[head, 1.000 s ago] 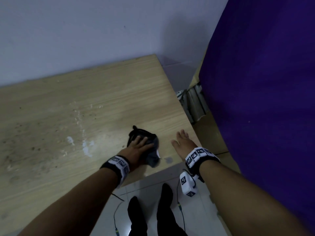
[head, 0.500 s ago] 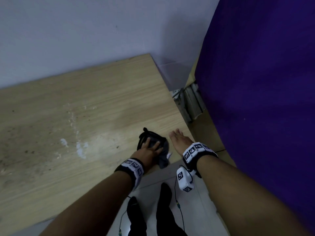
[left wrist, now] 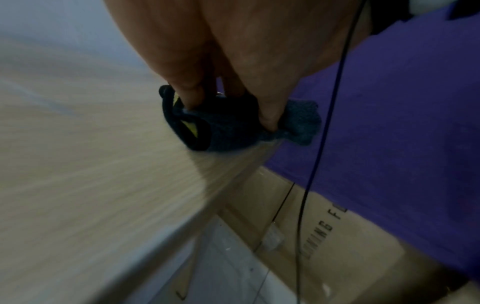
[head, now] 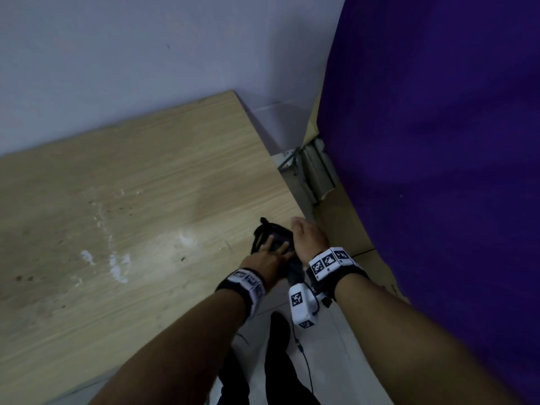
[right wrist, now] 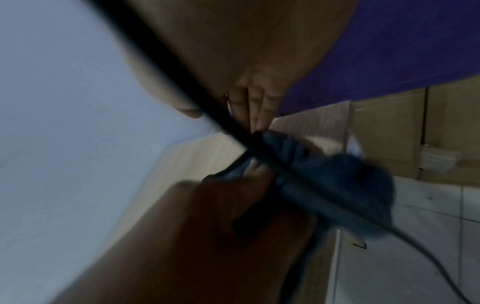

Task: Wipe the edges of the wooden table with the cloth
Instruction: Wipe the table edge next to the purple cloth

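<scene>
The light wooden table [head: 146,200] runs from the wall to a near edge and a right corner. A dark blue cloth [head: 276,231] lies bunched on that corner, partly hanging over the edge [left wrist: 301,123]. My left hand [head: 271,252] presses it down with spread fingers [left wrist: 192,90]. My right hand [head: 305,236] lies flat right beside the cloth at the table's right edge and holds nothing. In the right wrist view its fingers [right wrist: 259,107] are straight and reach the cloth [right wrist: 337,185].
A purple fabric [head: 438,171] hangs close on the right over cardboard boxes [left wrist: 350,236]. Grey metal rails [head: 315,171] lie in the gap beyond the table's right edge. White smears [head: 117,264] mark the tabletop. A tiled floor [head: 336,346] lies below.
My left hand has slid the cloth to the right along the near edge to the corner. The right hand, apart from the cloth before, now sits against it.
</scene>
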